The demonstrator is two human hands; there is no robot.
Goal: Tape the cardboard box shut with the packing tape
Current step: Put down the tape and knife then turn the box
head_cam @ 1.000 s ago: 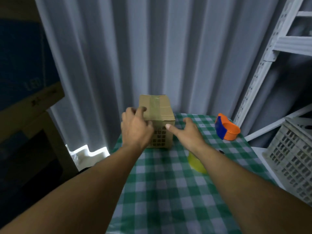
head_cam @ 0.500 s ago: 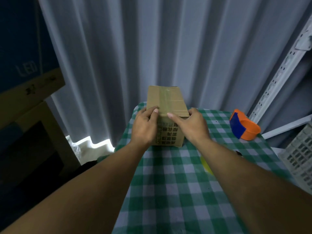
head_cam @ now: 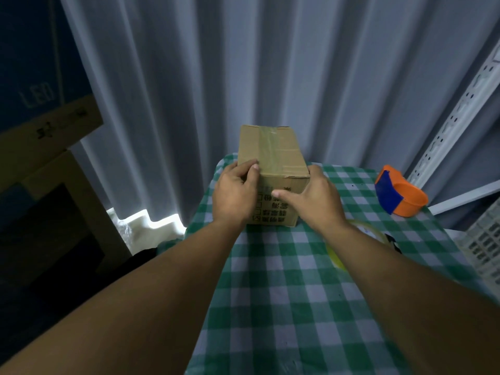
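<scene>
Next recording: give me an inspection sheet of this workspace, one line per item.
Surface: table under green-and-white checked cloth.
Job's things: brown cardboard box at the far edge, flaps closed, a tape strip along its top; yellowish tape roll mostly hidden by the right forearm.
Clutter: orange-and-blue plastic piece at the far right.
Grippers: left hand and right hand grip the box's near end.
Cables: nothing seen.
Surroundings: grey corrugated wall, white slotted shelf upright, white perforated crate.

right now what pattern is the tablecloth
Green and white checks on the tablecloth, clearest in the head view.
</scene>
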